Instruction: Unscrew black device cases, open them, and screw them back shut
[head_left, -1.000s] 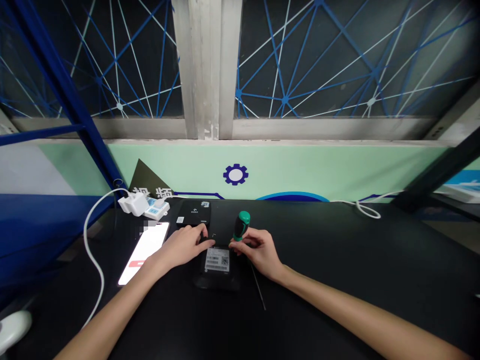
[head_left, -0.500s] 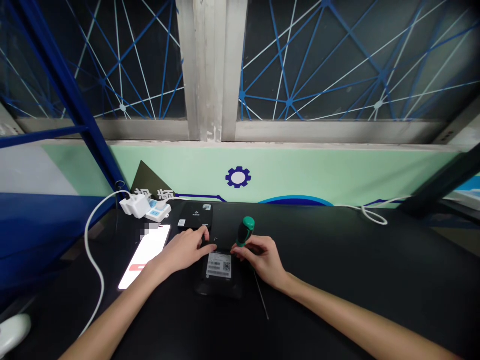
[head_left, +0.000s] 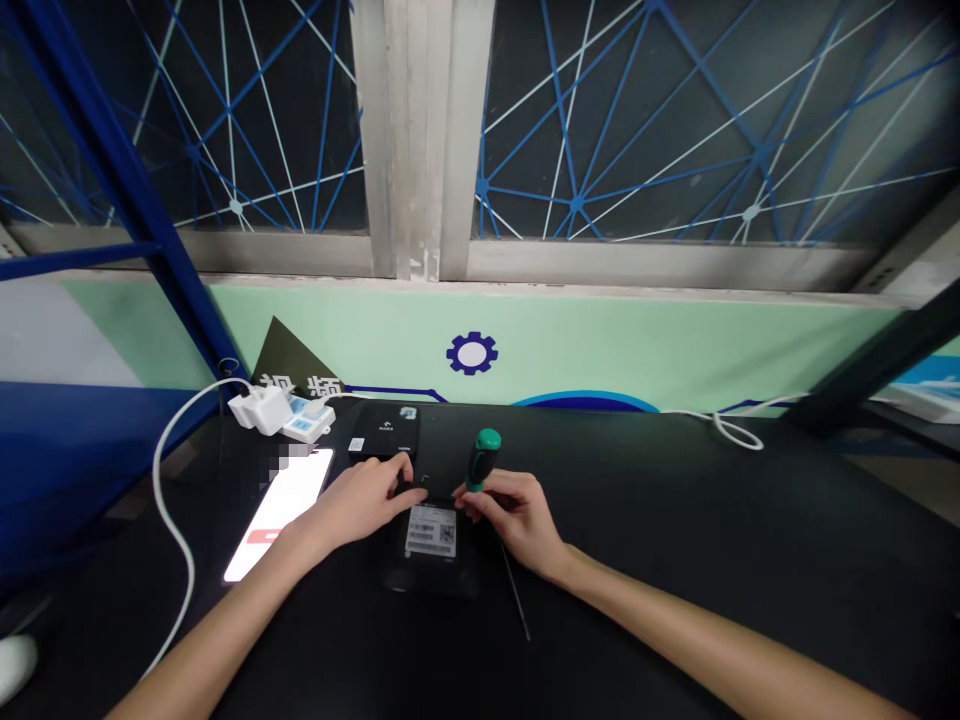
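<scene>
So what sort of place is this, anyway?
Probably a small electronics workshop or repair bench: a green-handled screwdriver in the right hand, a black device with a barcode label under the left hand, and a gear emblem on the wall behind.

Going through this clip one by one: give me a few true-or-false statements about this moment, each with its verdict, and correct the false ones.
1. The right hand grips a green-handled screwdriver. True.
2. The left hand rests on the smartphone. False: it lies beside the phone, reaching toward the black device between the hands.
3. The smartphone's screen is dark. False: it is lit.
4. A barcode label faces up on the black device. True.
</scene>
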